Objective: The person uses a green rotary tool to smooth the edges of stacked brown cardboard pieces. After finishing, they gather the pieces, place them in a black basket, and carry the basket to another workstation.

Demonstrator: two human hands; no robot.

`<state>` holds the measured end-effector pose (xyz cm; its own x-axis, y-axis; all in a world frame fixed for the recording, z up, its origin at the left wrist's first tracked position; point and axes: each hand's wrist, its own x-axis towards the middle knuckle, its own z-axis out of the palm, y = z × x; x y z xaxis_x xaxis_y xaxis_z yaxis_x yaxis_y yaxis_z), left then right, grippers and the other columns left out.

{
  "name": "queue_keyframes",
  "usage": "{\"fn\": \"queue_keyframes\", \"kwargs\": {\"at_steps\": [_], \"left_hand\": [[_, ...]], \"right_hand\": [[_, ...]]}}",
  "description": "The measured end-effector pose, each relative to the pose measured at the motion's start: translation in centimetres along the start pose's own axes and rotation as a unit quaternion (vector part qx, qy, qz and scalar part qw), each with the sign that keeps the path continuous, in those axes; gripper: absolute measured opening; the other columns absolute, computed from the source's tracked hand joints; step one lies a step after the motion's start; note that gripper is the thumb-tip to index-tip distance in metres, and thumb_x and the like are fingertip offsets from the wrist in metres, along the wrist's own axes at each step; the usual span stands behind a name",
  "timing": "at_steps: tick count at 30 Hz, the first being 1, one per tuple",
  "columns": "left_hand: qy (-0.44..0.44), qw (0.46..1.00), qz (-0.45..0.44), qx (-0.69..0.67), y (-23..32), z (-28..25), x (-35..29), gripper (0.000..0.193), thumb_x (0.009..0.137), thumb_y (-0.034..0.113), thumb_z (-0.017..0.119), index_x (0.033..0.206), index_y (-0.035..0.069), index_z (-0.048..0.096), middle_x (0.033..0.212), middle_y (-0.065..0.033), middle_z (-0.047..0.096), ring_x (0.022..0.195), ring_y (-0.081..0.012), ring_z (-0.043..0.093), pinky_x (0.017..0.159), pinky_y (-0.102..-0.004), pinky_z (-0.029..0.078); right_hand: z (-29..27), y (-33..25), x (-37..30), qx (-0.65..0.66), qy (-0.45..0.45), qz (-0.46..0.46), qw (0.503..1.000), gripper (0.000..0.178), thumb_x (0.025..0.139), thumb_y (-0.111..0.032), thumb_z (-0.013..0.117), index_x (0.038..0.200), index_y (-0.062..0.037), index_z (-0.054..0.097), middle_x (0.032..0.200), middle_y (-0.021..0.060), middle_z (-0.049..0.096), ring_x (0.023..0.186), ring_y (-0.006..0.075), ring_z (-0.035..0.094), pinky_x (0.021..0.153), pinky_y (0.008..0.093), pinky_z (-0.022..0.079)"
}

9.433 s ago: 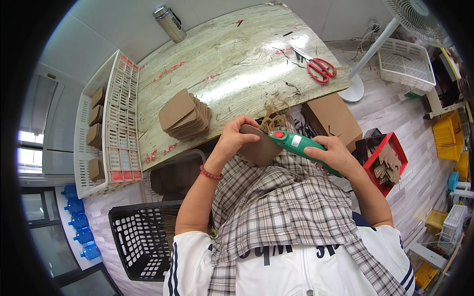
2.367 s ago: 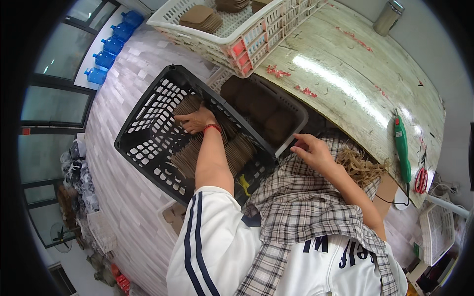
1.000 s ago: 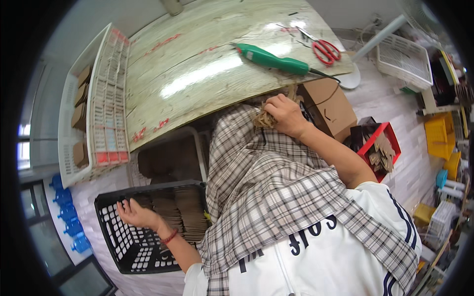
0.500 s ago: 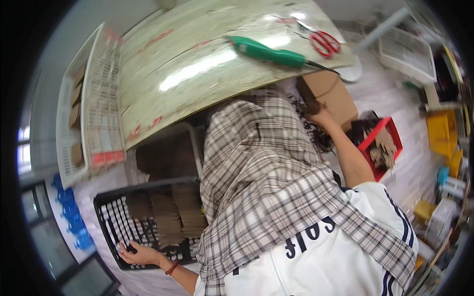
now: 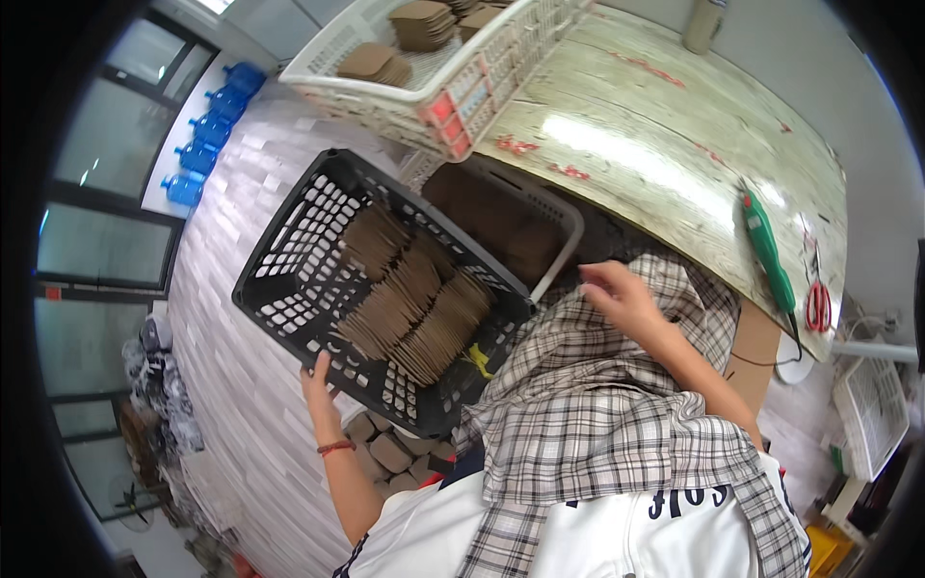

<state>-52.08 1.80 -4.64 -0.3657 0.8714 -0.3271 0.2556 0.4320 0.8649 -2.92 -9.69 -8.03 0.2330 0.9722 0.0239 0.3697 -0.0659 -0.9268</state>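
Note:
My left hand is closed on the near-left rim of a black plastic crate, with the thumb up at the edge. Stacks of thin brown pieces, like cardboard or leather, stand in rows inside it. A small yellow item lies in the crate's corner near my lap. Over the plaid cloth on my lap, my right hand hovers with its fingers loosely bent and a little apart. Nothing shows in that hand.
On the table are a white crate of brown stacks, a green corded tool, red-handled scissors and a bottle. A grey bin sits beneath. More brown pieces lie below the black crate. Blue water jugs line the window.
My view has swung left. My right hand has come from beside the cardboard box to above my lap. The left hand stays at the black crate, which now appears tilted.

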Motion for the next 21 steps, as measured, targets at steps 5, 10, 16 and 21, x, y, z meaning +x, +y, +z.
{"fn": "queue_keyframes", "kwargs": {"at_steps": [5, 10, 16, 21], "left_hand": [[0.017, 0.983, 0.042, -0.177, -3.4, 3.4, -0.5, 0.036, 0.081, 0.0, 0.064, 0.115, 0.005, 0.056, 0.1, -0.0034, 0.063, 0.082, -0.0162, 0.062, 0.065, -0.0302, 0.054], [0.005, 0.97, 0.101, -0.222, -2.2, 4.3, -1.9, 0.056, 0.072, -0.012, 0.044, 0.126, 0.003, 0.047, 0.109, -0.0067, 0.06, 0.091, -0.0193, 0.062, 0.073, -0.0313, 0.056], [-0.027, 0.965, 0.083, -0.248, -0.4, 3.1, -1.7, 0.067, 0.063, -0.013, 0.042, 0.128, 0.002, 0.044, 0.108, -0.0102, 0.059, 0.09, -0.0249, 0.063, 0.077, -0.037, 0.057], [-0.075, 0.955, 0.053, -0.282, 2.0, 1.4, -1.4, 0.071, 0.059, -0.013, 0.042, 0.128, 0.002, 0.044, 0.105, -0.0131, 0.06, 0.086, -0.0275, 0.063, 0.073, -0.037, 0.057]], "right_hand": [[9.8, 3.6, 7.8, -0.075, -0.171, 0.044, 0.981, 0.075, 0.079, -0.041, 0.072, 0.135, 0.0, 0.045, 0.123, 0.021, 0.055, 0.109, 0.032, 0.057, 0.091, 0.0391, 0.047], [12.1, 2.6, 8.5, -0.19, -0.241, 0.089, 0.948, 0.058, 0.084, -0.036, 0.067, 0.128, -0.0023, 0.05, 0.102, 0.0215, 0.066, 0.1, 0.0353, 0.062, 0.084, 0.0427, 0.049], [12.4, 1.5, 9.0, -0.152, -0.183, -0.011, 0.971, 0.033, 0.083, -0.024, 0.062, 0.106, -0.0013, 0.058, 0.085, 0.0215, 0.064, 0.085, 0.0409, 0.06, 0.074, 0.0482, 0.047], [11.5, -3.6, 9.7, -0.099, -0.163, -0.009, 0.982, 0.023, 0.082, -0.021, 0.06, 0.09, -0.0002, 0.058, 0.084, 0.0223, 0.063, 0.082, 0.0418, 0.059, 0.074, 0.0494, 0.046]]}}
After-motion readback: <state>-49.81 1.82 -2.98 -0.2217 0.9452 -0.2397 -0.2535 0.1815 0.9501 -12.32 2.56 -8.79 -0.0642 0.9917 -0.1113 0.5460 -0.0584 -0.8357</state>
